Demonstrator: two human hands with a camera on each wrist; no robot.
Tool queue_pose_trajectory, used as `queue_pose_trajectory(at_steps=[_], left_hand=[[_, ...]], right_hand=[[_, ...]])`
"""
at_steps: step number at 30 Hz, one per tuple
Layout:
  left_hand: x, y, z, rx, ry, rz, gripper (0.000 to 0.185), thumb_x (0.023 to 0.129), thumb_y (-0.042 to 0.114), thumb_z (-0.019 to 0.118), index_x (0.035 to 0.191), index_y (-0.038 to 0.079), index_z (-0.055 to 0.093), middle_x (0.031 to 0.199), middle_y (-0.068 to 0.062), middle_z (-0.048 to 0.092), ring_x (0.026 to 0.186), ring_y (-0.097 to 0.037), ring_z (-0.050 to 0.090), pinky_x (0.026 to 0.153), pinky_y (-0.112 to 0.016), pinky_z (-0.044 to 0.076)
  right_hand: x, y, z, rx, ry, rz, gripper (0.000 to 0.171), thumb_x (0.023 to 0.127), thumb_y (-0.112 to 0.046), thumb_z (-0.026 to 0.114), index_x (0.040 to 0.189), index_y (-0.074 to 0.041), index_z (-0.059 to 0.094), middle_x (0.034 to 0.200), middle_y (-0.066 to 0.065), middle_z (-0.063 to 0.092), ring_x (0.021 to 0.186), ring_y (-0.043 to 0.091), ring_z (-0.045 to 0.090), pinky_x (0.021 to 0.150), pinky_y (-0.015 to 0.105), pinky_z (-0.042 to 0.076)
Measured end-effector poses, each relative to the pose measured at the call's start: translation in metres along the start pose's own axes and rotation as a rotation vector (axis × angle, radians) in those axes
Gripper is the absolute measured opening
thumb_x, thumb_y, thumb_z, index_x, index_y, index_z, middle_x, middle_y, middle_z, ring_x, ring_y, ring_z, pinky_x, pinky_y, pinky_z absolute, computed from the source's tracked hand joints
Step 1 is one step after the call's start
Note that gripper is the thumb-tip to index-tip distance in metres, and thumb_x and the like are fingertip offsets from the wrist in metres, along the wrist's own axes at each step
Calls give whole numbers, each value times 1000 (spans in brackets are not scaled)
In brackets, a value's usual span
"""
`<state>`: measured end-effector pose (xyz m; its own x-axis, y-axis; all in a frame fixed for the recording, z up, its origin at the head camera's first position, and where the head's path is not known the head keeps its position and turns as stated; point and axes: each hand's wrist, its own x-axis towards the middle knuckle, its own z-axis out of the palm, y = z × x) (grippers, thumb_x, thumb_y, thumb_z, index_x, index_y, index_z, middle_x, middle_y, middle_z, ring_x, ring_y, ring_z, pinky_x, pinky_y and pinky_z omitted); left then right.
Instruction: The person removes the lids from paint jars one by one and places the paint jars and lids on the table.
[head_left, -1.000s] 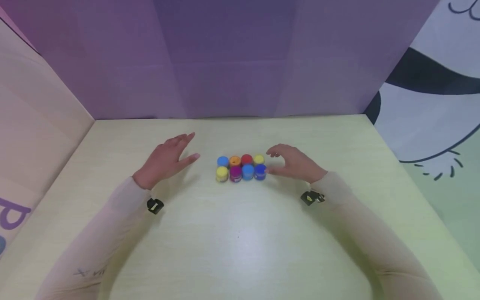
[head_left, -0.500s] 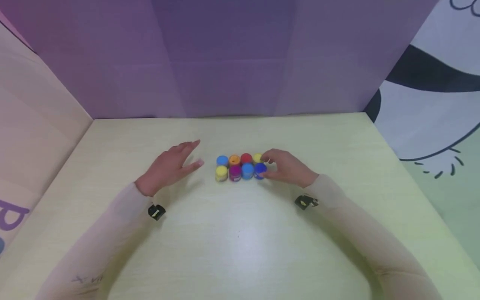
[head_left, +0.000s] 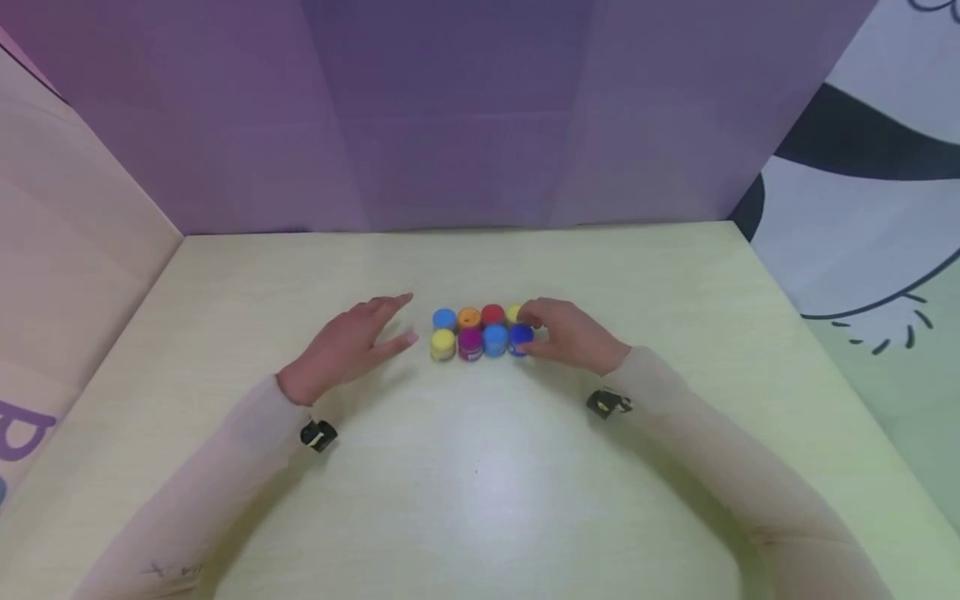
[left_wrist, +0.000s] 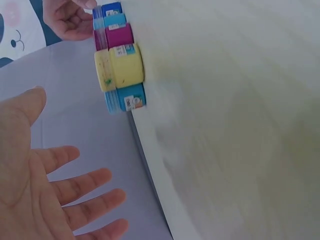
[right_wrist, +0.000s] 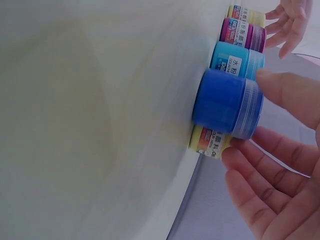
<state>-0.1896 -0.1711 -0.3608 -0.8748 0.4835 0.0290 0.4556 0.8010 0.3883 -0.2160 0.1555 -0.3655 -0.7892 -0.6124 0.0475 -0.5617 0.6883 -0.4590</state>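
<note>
Eight small paint jars (head_left: pixel 480 329) stand in two tight rows on the pale table (head_left: pixel 480 475). My right hand (head_left: pixel 561 330) is at the block's right end. Its thumb (right_wrist: pixel 282 87) touches the dark blue jar (right_wrist: pixel 225 102), and its fingers (right_wrist: pixel 260 162) lie by the yellow jar (right_wrist: pixel 210 142) behind it. My left hand (head_left: pixel 375 327) hovers just left of the block, fingers straight and spread, holding nothing. In the left wrist view its palm (left_wrist: pixel 45 185) faces the front yellow jar (left_wrist: pixel 125 65) across a gap.
Purple panels (head_left: pixel 450 125) wall the table's back edge and a beige panel (head_left: pixel 67 250) closes the left side. The table's right edge (head_left: pixel 817 350) drops off to a patterned floor. Black wrist straps (head_left: pixel 317 435) sit on both sleeves.
My right hand slid left until its fingers met the jars at the right end. My left hand drifted right, closer to the block. The jars have not moved.
</note>
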Motion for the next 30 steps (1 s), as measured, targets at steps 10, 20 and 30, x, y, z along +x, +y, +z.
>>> queue_pose_trajectory(at_steps=[10, 20, 30], left_hand=[[-4, 7, 7, -50, -9, 1, 65, 95, 52, 44, 145, 12, 34, 142, -18, 42, 127, -36, 43, 99, -55, 37], [-9, 17, 10, -63, 29, 76, 59, 95, 45, 51, 141, 9, 41, 134, -15, 50, 119, -32, 50, 95, -50, 42], [-14, 29, 15, -89, 31, 119, 57, 94, 42, 54, 139, 8, 43, 131, -13, 53, 117, -30, 53, 94, -47, 44]], right_hand=[[2, -8, 0, -18, 3, 8, 32, 80, -17, 75, 104, -2, 61, 96, 7, 64, 91, 22, 61, 83, 36, 49], [2, -15, 1, -34, -18, 57, 30, 80, -20, 76, 99, -1, 64, 89, 6, 63, 85, 21, 60, 78, 34, 49], [-1, -25, 4, -11, -37, 26, 24, 79, -17, 75, 94, -3, 62, 81, 2, 59, 77, 20, 55, 73, 32, 46]])
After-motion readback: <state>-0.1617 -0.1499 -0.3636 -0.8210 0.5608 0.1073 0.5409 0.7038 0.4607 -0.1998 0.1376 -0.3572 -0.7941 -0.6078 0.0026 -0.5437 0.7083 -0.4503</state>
